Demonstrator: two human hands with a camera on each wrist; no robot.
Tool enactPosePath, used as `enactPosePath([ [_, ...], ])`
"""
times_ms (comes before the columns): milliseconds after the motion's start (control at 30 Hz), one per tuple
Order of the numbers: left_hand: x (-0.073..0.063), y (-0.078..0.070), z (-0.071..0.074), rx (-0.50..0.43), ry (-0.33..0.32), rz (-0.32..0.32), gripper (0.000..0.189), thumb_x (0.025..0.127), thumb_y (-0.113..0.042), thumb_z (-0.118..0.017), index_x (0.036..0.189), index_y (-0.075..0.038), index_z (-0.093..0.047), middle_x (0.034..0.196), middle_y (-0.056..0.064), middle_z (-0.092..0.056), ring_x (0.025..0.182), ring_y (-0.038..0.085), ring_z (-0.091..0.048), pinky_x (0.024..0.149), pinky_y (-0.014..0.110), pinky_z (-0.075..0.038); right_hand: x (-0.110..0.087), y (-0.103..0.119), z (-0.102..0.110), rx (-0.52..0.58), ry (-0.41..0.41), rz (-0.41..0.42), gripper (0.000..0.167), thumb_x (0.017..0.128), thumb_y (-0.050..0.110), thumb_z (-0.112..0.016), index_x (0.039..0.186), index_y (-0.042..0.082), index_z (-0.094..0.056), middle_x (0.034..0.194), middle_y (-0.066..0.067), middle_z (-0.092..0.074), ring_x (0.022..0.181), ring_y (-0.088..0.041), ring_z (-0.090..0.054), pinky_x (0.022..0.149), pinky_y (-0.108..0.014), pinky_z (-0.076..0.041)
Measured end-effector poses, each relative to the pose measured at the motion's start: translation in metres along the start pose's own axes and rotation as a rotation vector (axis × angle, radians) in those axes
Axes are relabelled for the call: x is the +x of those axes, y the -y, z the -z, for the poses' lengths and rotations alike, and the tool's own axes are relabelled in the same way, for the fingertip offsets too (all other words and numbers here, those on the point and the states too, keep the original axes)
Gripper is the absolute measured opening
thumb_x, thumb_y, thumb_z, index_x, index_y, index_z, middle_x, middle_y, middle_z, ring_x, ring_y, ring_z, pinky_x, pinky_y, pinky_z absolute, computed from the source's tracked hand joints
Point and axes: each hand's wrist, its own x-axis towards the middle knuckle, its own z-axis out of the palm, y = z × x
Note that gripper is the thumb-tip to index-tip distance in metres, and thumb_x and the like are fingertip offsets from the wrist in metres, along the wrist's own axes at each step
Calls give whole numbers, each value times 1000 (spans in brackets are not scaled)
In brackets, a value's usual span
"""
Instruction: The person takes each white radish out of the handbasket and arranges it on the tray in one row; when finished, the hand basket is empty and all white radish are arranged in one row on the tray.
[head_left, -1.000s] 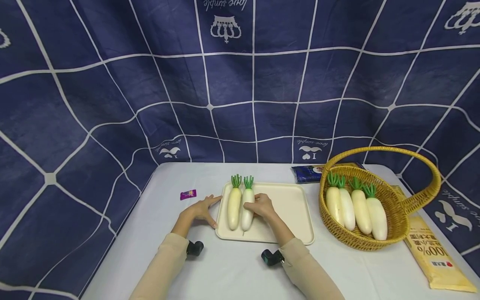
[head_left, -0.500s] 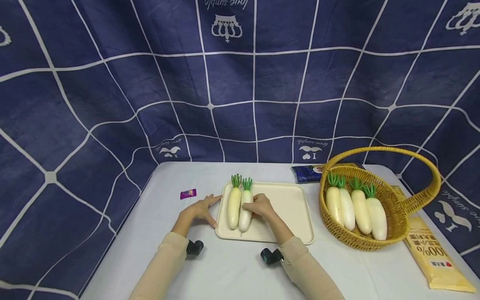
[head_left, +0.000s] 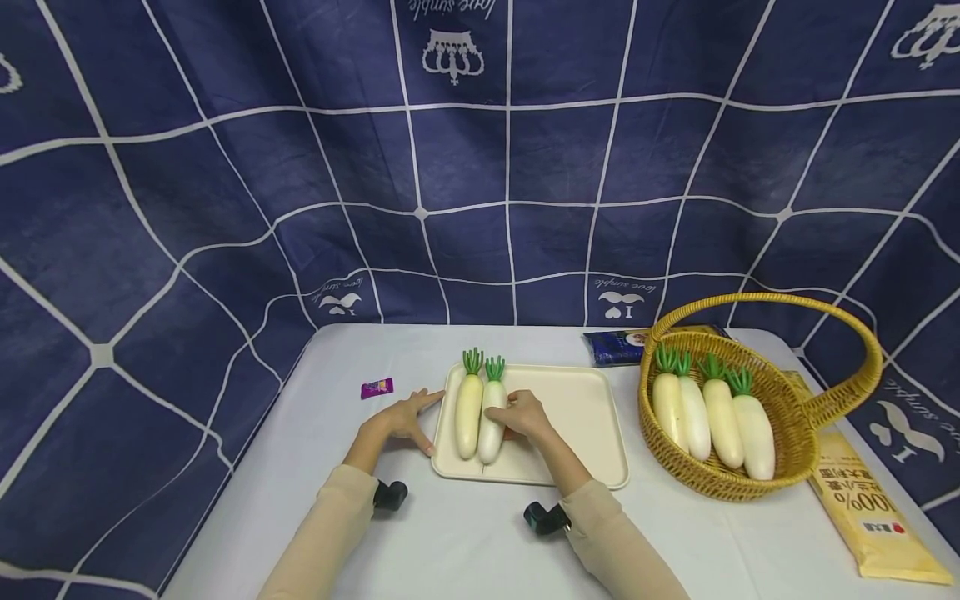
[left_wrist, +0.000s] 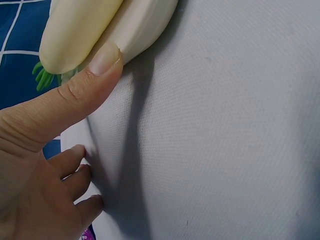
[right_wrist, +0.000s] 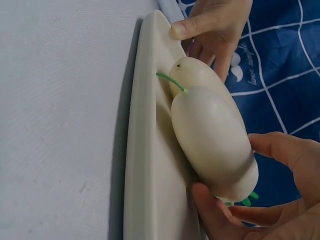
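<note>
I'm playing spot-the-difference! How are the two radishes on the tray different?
The left radish is yellowish; the right radish is whiter. The right radish shows a thin tail; the left radish shows none. The right hand holds the right radish, not the left radish. Both have green leafy tops.

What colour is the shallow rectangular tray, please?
The shallow rectangular tray is plain cream, seen best in the head view.

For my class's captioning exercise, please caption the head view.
Right hand holds a white radish beside a yellowish radish on a tray, left hand at its edge.
</note>
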Motion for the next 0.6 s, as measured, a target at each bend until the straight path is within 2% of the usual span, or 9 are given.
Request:
enactPosePath([
  [67, 0, 0, 0, 1, 1, 1, 109, 56, -19, -89, 148, -15, -30, 154, 24, -14, 140, 44, -10, 108, 67, -11, -1, -1, 1, -9, -7, -1, 73, 73, 23, -74, 126, -17, -43, 106, -30, -58, 61, -22, -66, 57, -30, -58],
  [300, -1, 0, 0, -12, -1, -4, 110, 56, -17, -89, 148, -14, -30, 153, 25, -13, 141, 43, -8, 109, 66, -10, -7, -5, 9, -11, -3, 12, 75, 76, 24, -73, 132, -15, -39, 93, -17, -63, 59, -20, -63, 57, -30, -57],
  [600, -1, 1, -1, -7, 0, -6, 109, 57, -17, -89, 148, -14, -29, 153, 25, -14, 141, 43, -8, 109, 66, -9, -21, -15, 30, -9, -11, 19, 73, 78, 23, -72, 132, -13, -40, 97, -19, -64, 66, -21, -63, 57, -31, -57],
])
